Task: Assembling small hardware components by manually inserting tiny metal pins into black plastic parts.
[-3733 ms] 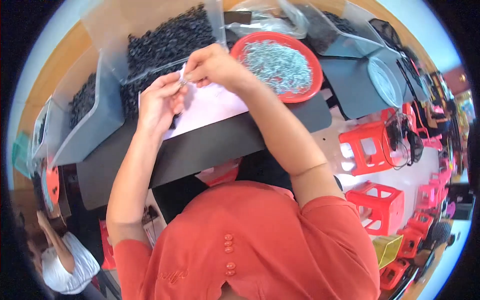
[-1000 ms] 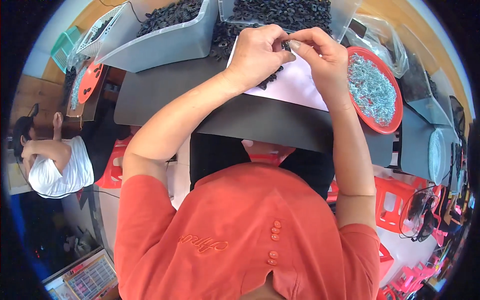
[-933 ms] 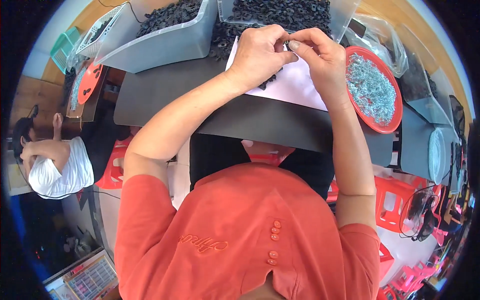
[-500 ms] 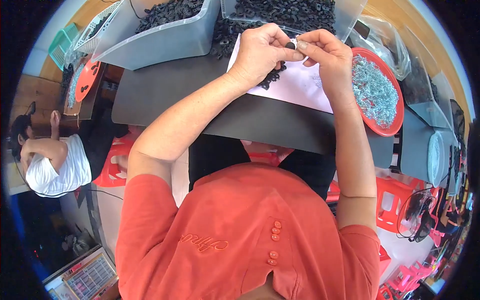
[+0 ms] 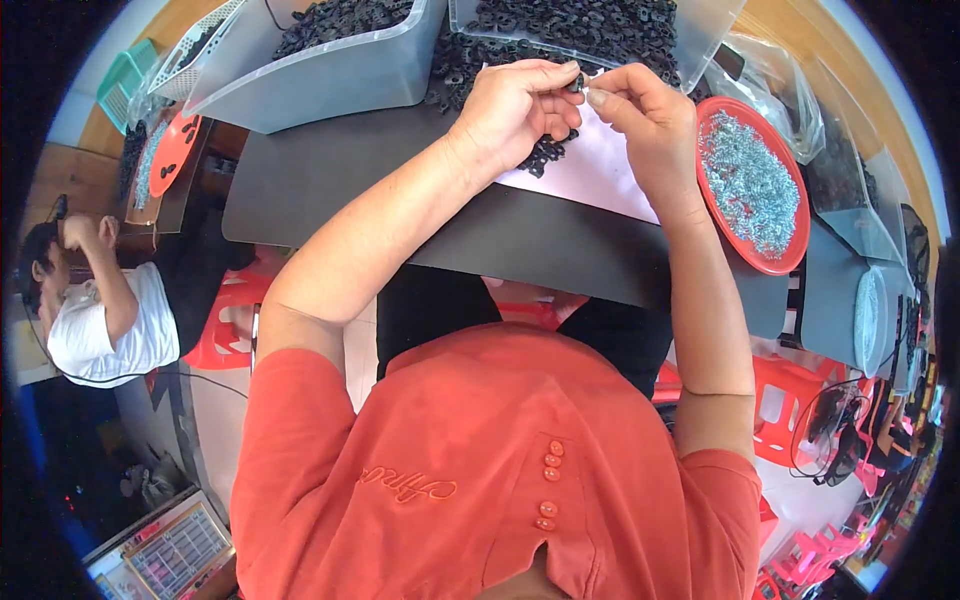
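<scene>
My left hand (image 5: 515, 110) pinches a small black part (image 5: 575, 84) between thumb and forefinger, its other fingers curled below. Close against it, my right hand (image 5: 650, 125) has thumb and forefinger pressed together at the part's right side. Whatever sits between those right fingertips is too small to make out. Both hands are above a white sheet (image 5: 600, 185) on the dark table. A little heap of black parts (image 5: 545, 155) lies on the sheet under my left hand. Right of my right hand stands a red plate (image 5: 804, 215) full of small silvery metal pieces (image 5: 750, 185).
Two translucent bins, a left one (image 5: 330, 95) and a right one (image 5: 708, 35), hold many black parts. More black parts (image 5: 455, 70) lie between them. A plastic bag (image 5: 790, 95) lies behind the plate. Another person (image 5: 115, 310) sits at the left, near another red plate (image 5: 172, 160).
My left hand has turned, bringing its thumb up on top and its curled fingers into view. My right hand has shifted slightly left. The other person has raised their hands.
</scene>
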The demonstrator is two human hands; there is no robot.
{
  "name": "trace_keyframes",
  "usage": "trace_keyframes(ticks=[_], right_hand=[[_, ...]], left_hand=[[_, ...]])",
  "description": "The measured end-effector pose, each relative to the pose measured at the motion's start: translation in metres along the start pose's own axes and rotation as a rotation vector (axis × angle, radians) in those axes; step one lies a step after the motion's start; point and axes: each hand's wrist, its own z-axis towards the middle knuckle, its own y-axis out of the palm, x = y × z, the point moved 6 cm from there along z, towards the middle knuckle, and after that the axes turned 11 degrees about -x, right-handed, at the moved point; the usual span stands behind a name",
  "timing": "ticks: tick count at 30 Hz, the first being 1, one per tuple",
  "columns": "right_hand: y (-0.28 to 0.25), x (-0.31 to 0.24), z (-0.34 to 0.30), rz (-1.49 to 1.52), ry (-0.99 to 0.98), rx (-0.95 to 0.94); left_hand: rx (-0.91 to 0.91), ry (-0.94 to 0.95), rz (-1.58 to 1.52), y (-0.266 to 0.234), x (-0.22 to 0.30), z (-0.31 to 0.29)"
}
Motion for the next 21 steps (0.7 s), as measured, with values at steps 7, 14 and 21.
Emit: trace_keyframes(ticks=[7, 14, 21], right_hand=[[0.01, -0.012, -0.004, -0.371, -0.151, 0.041], [0.014, -0.021, -0.007, -0.735, -0.346, 0.169], [0.004, -0.026, -0.007, -0.668, -0.297, 0.226]], left_hand=[[0.002, 0.003, -0.173, 0.0, -0.002, 0.004], [-0.034, -0.019, -0.226, -0.003, -0.007, 0.005], [-0.043, -0.048, -0.083, -0.002, -0.002, 0.003]])
